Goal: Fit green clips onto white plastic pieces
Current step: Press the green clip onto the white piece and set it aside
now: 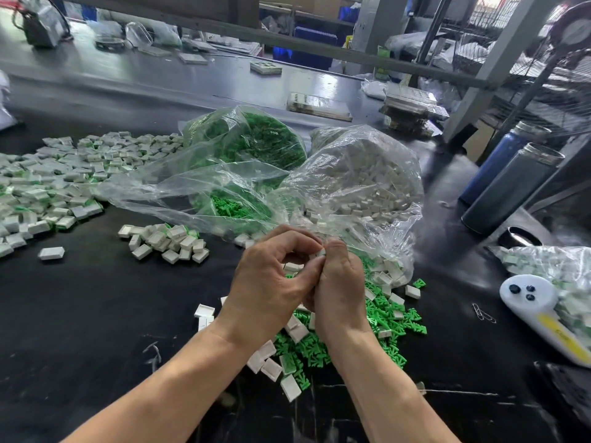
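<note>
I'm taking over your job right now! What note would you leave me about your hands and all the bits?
Left hand and right hand: together, pinching one white piece at the fingertips; any clip there is hidden.
Loose green clips and white pieces lie under the hands; more in the clips bag and pieces bag.
Done: a big pile of fitted pieces at far left, smaller heap nearer.
Left: the loose ones and both bags.

Dark worktable (pixel 96 314), grey metal shelving frame (pixel 499 55), bright daylight behind
</note>
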Demonstrator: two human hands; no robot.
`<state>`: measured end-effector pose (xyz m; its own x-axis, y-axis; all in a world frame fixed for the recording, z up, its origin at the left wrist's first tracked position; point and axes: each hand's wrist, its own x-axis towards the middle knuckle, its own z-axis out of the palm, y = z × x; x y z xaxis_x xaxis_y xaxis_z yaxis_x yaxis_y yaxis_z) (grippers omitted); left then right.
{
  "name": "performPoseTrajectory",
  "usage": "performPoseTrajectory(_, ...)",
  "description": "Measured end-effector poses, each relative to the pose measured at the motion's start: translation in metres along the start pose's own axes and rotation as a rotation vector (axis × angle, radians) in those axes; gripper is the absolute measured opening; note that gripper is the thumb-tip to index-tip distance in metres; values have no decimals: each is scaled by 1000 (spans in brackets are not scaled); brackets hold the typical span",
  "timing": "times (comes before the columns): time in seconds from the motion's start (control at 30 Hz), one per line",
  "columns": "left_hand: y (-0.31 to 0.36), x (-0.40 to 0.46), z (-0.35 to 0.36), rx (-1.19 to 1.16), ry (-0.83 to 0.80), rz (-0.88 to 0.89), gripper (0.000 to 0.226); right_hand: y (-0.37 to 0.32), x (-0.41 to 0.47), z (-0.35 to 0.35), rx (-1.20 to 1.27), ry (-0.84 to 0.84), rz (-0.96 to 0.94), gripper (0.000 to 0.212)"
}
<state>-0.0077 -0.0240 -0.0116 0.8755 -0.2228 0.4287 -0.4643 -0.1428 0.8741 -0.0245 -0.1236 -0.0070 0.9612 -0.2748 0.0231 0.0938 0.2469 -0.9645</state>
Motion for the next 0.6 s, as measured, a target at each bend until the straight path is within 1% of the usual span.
performPoseTrajectory(0.2,-2,1,-1,-15,-3,-4,8,2,0,-1,-1,22,13,70)
performPoseTrajectory(0.3,-5,0,-3,-31,-19,-46,8,2,0,-6,24,8,20,67)
performPoseTrajectory(0.33,-6,1,-5,-38,-21,-72,7,3,-1,-8,11,0,15,69)
performPoseTrajectory(0.4,-9,2,-8,-27,-6,-95,6,4,-1,-13,-147,23,-30,69)
performPoseTrajectory(0.47,-11,4,-13,2,20,-95,6,3,2,-20,-267,49,-96,59)
performPoseTrajectory(0.5,-12,5,-16,14,30,-97,7,2,3,-23,-287,47,-127,49)
performPoseTrajectory(0.6,-15,5,-22,24,40,-114,7,-3,5,-33,-305,-27,-173,20)
